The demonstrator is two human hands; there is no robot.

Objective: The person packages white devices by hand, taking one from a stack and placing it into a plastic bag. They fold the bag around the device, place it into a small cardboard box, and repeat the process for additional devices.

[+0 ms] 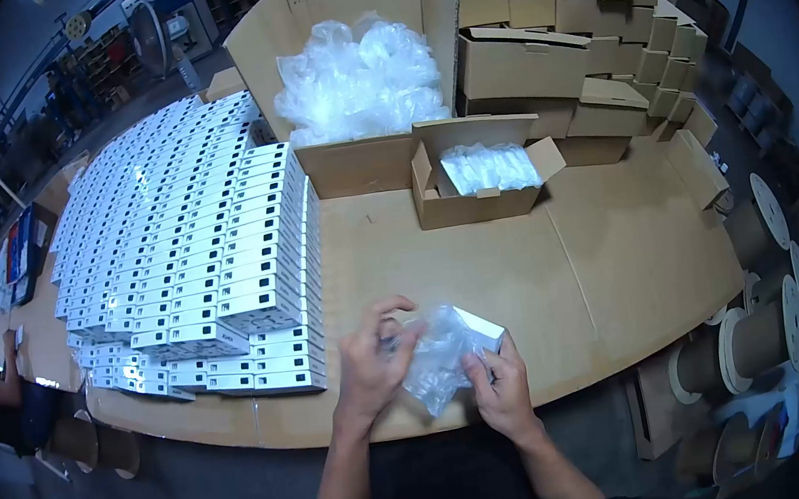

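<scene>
Near the table's front edge, my right hand [504, 387] grips a small white box [480, 328], thumb on top. A crumpled clear plastic bag [439, 360] lies over the box's left part and hides much of it. My left hand [374, 359] is at the bag's left side, fingers curled and thumb against the film; its exact grip is partly hidden. Left of my hands stand stacked rows of white boxes [257, 238] with dark squares on their ends. Beyond my hands, an open carton [470, 208] contains items wrapped in clear plastic.
A large open carton [341, 0] full of clear plastic bags stands at the back of the cardboard-covered table [400, 249]. Brown cartons [521, 62] are piled at the back right. Spools [782, 320] stand beyond the right edge. Another person [0, 398] is at the far left.
</scene>
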